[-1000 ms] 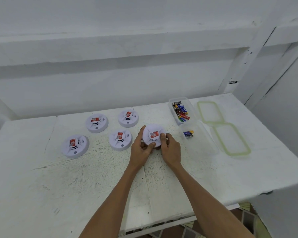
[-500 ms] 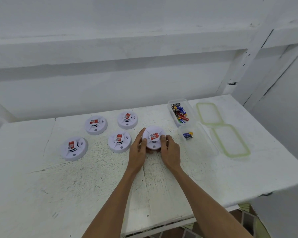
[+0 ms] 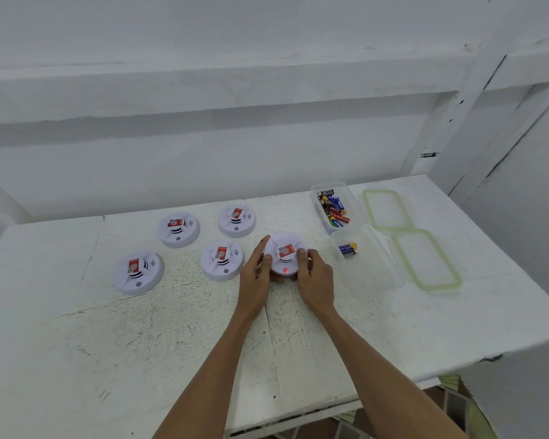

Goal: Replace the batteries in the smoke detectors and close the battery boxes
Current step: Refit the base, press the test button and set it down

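got both hands on the round white plastic smoke detector (image 3: 285, 255) with the red sticker, mid-bench toward the back edge. left hand (image 3: 255, 280) cups its left side, right hand (image 3: 315, 280) grips the right, thumb on top. little red light glowing on its front. four more white detectors (image 3: 222, 260) sit to the left, clear plastic battery boxes (image 3: 333, 206) to the right, lids off.

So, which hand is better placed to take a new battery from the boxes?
Probably the right hand: it holds the detector on the side toward the battery boxes, which lie to its right. The left hand would have to cross over.
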The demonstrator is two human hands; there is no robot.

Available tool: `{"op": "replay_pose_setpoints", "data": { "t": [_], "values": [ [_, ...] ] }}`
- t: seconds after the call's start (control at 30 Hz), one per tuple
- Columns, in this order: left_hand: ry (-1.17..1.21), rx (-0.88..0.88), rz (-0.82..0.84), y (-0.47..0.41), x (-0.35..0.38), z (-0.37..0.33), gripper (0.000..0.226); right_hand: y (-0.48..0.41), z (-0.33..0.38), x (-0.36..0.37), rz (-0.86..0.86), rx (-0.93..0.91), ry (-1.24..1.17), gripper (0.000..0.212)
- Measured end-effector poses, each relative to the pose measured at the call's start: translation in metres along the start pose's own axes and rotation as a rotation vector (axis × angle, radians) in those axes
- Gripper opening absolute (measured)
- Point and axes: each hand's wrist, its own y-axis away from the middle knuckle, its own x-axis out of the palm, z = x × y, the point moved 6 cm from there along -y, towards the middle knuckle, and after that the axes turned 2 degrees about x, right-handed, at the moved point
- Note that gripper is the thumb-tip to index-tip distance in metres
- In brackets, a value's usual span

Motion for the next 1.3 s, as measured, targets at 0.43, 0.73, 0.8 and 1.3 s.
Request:
{"op": "replay_pose_setpoints", "data": {
  "t": [0.43,0.73,0.8,1.3],
  "values": [
    [0.034,0.009,-0.016,0.0020,-0.0011,-0.0040,0.043,0.0011,0.0009,0.0005,-0.003,0.018,0.009,0.033],
    [0.065,0.005,-0.021,0.0025,-0.0017,-0.0044,0.043,0.0010,0.0014,0.0008,-0.008,0.011,0.025,0.033],
    [0.066,0.006,-0.024,0.0025,-0.0022,-0.0043,0.043,0.0008,0.0008,0.0016,-0.009,0.009,0.032,0.034],
    [0.051,-0.006,-0.038,0.0036,-0.0034,-0.0045,0.042,0.0005,0.0008,0.0022,-0.014,0.002,0.049,0.036]
  ]
}}
